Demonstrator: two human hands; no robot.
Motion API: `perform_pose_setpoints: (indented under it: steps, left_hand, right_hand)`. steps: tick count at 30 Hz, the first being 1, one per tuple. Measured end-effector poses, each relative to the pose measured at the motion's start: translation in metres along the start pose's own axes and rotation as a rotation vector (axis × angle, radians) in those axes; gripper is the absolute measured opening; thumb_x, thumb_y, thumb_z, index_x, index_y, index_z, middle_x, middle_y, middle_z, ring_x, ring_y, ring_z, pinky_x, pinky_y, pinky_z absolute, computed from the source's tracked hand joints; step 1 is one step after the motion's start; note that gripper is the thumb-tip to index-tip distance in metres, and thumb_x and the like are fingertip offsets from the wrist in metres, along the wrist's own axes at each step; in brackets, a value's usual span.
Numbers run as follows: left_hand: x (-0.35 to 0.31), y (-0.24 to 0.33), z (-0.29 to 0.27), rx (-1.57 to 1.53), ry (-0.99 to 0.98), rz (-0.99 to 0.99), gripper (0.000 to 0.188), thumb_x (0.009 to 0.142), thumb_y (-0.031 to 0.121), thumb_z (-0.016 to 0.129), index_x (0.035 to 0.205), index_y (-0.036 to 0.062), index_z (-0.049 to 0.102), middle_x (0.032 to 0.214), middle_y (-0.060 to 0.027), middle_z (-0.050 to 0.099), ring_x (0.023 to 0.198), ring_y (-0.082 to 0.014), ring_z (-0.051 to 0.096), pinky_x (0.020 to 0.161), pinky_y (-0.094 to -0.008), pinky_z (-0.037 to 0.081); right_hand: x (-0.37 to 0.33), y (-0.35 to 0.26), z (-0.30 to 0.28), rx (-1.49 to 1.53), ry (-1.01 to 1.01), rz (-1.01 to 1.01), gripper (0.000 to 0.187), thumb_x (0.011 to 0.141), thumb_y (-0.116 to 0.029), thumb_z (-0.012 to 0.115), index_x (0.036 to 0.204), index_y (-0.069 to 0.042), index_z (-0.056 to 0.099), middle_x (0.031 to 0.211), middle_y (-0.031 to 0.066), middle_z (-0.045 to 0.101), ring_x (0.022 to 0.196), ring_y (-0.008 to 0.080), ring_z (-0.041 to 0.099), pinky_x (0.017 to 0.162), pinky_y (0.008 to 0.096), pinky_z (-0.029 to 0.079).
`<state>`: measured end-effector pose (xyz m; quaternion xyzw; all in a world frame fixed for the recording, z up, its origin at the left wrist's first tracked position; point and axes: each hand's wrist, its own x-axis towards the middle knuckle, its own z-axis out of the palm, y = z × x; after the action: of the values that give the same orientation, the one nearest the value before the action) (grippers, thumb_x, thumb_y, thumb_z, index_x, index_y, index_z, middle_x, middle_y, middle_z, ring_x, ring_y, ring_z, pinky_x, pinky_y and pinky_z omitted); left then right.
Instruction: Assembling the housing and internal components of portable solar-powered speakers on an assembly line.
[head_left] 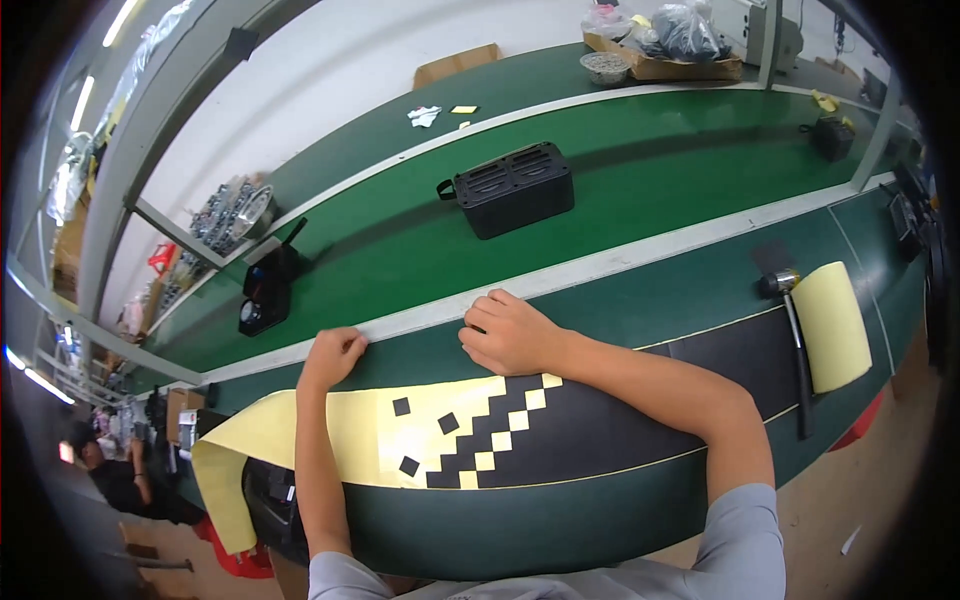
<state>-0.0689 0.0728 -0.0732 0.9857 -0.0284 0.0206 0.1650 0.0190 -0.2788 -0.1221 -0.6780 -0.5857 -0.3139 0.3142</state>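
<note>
My left hand is curled at the near edge of the white rail, above the yellow part of a long backing sheet. My right hand, also curled, lies to its right, near the rail. What either hand holds, if anything, is hidden by the fingers. Beneath my forearms the sheet carries black square pads, some loose on the yellow, others in a stepped edge joining a solid black area. The sheet's left end folds over and hangs down; its right end curls up as a yellow flap.
A hammer lies across the sheet's right part. Beyond the white rail, a black speaker-like box sits on a green belt, with an opened black case left. Another person is at far left.
</note>
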Motion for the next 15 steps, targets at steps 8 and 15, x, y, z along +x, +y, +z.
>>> perform_pose_setpoints:
  steps: [8,15]
  left_hand:
    - [-0.075,-0.010,-0.032,0.204,-0.170,-0.380,0.042,0.093,0.039,0.065,0.084,-0.0024,0.070,0.071,-0.0221,0.067,0.067,-0.0392,0.065,0.065,-0.0469,0.049]
    - [-0.179,-0.087,-0.100,0.807,0.117,-0.804,0.045,0.087,0.041,0.069,0.118,0.0092,0.068,0.120,-0.0173,0.064,0.120,-0.0376,0.057,0.101,-0.0535,0.044]
  right_hand:
    - [-0.002,-0.010,0.012,0.146,-0.028,-0.030,0.013,0.083,-0.017,0.067,0.076,-0.008,0.060,0.083,0.0066,0.055,0.084,0.0241,0.054,0.077,0.0381,0.043]
    - [-0.002,-0.013,0.010,0.173,-0.042,-0.029,0.010,0.080,-0.015,0.066,0.076,-0.007,0.061,0.084,0.0082,0.055,0.087,0.0261,0.056,0.080,0.0401,0.045]
